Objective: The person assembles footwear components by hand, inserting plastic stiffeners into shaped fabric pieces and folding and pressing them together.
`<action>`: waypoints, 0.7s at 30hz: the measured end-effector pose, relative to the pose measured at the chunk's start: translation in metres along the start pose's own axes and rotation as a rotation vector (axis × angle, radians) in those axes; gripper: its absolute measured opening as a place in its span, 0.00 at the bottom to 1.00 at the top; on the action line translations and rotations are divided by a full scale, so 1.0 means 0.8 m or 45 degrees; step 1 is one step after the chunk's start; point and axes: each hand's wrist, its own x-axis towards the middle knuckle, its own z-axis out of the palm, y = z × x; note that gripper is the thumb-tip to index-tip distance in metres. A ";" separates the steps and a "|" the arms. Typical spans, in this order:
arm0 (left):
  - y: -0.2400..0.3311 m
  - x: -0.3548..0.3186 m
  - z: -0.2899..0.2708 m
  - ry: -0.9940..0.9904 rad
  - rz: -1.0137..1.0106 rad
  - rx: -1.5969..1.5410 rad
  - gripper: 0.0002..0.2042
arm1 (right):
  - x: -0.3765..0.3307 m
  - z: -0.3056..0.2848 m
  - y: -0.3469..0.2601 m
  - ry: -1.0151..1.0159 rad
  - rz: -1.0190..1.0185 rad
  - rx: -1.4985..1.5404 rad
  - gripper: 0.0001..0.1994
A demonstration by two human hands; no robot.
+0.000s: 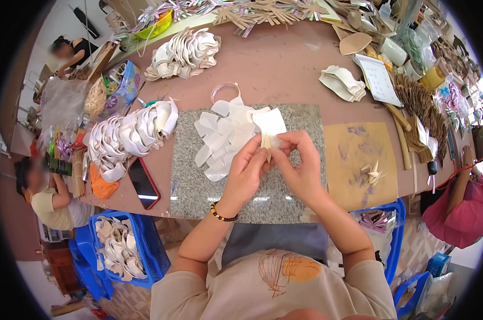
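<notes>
Over the granite slab [300, 205], my left hand [247, 165] and my right hand [300, 162] meet with closed fingers. Between the fingertips they pinch a white flat piece [271, 120], wide at its far end, with a narrow tan pointed strip [266, 141] along its near part. Whether the two are joined, I cannot tell. Beside my left hand, thin whitish petal-shaped pieces [220, 136] lie overlapped on the slab. A tape roll [225, 92] lies just beyond them. To the right, several small tan pointed pieces [374, 173] sit on a yellowish-brown sheet [359, 146].
Stacks of curved white pieces [132, 130] lie left, near a red-edged phone [144, 184]. More curved pieces [343, 82] and a notepad [377, 80] are at far right. A blue crate [159, 250] stands below left. A person in pink [460, 213] sits at right; others are left.
</notes>
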 end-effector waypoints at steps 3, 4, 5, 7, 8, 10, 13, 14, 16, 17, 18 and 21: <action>-0.002 -0.001 0.001 0.019 0.022 -0.031 0.18 | 0.003 -0.003 -0.005 -0.013 -0.366 -0.221 0.15; -0.003 -0.001 0.002 0.033 0.030 -0.031 0.17 | 0.004 -0.004 -0.005 -0.037 -0.413 -0.245 0.14; -0.004 -0.002 0.004 0.046 0.037 -0.029 0.17 | 0.004 -0.005 -0.006 -0.061 -0.461 -0.267 0.13; -0.001 -0.001 0.002 0.051 0.029 0.000 0.17 | 0.004 -0.003 -0.008 -0.050 -0.432 -0.249 0.13; 0.001 -0.001 0.001 0.058 0.019 0.028 0.17 | 0.003 -0.002 -0.008 -0.040 -0.401 -0.230 0.13; 0.001 0.000 -0.004 0.059 -0.007 0.104 0.18 | 0.004 0.000 -0.006 -0.028 -0.421 -0.232 0.12; 0.006 -0.001 -0.010 0.034 -0.056 0.113 0.20 | 0.005 0.002 -0.007 -0.019 -0.448 -0.252 0.12; 0.009 -0.001 -0.012 0.009 -0.076 0.047 0.21 | 0.006 0.002 -0.008 -0.022 -0.457 -0.268 0.12; 0.015 -0.001 -0.015 -0.033 -0.064 0.027 0.22 | 0.008 0.000 -0.014 -0.046 -0.437 -0.263 0.12; 0.017 -0.001 -0.015 -0.077 -0.050 0.007 0.23 | 0.009 -0.001 -0.016 -0.069 -0.418 -0.260 0.12; 0.019 0.000 -0.014 -0.076 -0.049 0.007 0.23 | 0.010 -0.001 -0.017 -0.070 -0.419 -0.260 0.12; 0.024 0.001 -0.013 -0.126 0.005 0.210 0.24 | 0.013 -0.002 -0.018 -0.106 -0.386 -0.219 0.12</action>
